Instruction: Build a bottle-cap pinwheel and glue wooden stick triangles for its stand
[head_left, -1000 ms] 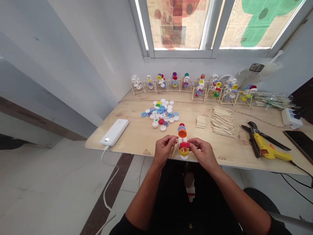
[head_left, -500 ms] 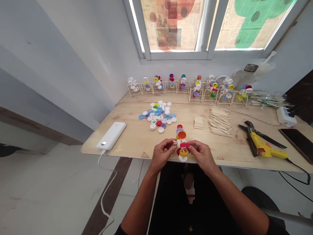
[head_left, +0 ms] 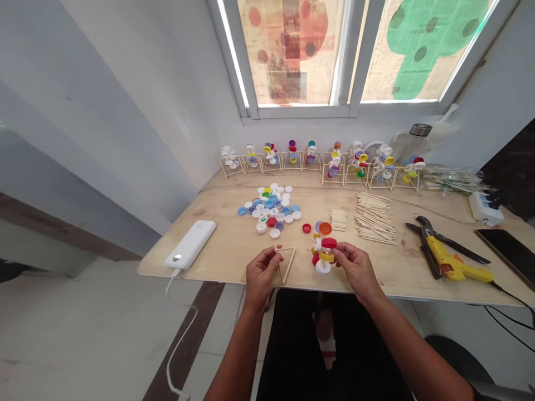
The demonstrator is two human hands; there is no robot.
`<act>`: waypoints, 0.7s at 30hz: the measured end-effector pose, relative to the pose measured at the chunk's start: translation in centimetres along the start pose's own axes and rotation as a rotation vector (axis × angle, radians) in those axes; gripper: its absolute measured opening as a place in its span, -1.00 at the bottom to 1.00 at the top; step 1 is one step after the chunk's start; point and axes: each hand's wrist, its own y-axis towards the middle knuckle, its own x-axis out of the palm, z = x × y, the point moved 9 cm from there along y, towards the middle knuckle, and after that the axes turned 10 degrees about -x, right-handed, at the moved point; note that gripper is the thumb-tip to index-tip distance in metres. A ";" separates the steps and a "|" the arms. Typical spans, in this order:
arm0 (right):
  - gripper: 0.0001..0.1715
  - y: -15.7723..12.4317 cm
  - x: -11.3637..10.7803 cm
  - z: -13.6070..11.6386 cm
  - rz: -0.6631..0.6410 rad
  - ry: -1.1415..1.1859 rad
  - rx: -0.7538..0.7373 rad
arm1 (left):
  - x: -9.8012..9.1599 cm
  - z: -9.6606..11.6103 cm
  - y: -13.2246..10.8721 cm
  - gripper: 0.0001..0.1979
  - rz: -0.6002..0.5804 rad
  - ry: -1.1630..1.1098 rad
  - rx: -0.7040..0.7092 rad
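My left hand [head_left: 262, 275] pinches a small frame of wooden sticks [head_left: 288, 266] at its upper left corner, just above the table's front edge. To the right, my right hand [head_left: 356, 268] grips a wheel of bottle caps [head_left: 324, 257] by its side. Red, orange, yellow, white and lilac caps make up the wheel, and a short stick end pokes out on its left. A gap separates the frame from the wheel. On the table behind the wheel lies a single red cap [head_left: 306, 228].
Loose bottle caps [head_left: 271, 209] lie heaped mid-table. Short sticks [head_left: 338, 220] and long sticks [head_left: 375, 218] are stacked to the right. Beyond them are black-handled cutters [head_left: 428, 245], a yellow glue gun [head_left: 455, 267] and a phone [head_left: 507, 250]. A white power bank [head_left: 191, 244] sits left. Finished cap wheels [head_left: 293, 153] line the back.
My hands have moved apart. The stick frame has gone left with my left hand, and the cap wheel has shifted right with my right hand. The camera view has tilted slightly up.
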 end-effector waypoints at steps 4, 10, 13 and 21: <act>-0.58 0.3 1.4 0.0 -0.041 0.032 -0.002 | -0.8 -0.3 -0.3 -0.73 -0.004 -0.135 -0.055; -0.60 1.3 5.9 -0.5 -0.157 0.065 -0.025 | -4.0 -1.0 -2.1 -0.71 0.070 -0.344 -0.151; -0.65 2.5 8.6 -0.6 -0.196 0.094 -0.056 | -6.4 -1.2 -3.6 -0.70 0.123 -0.406 -0.172; -0.72 4.4 16.3 0.1 -0.314 0.032 -0.127 | -10.5 -1.3 -6.8 -0.67 0.200 -0.405 -0.235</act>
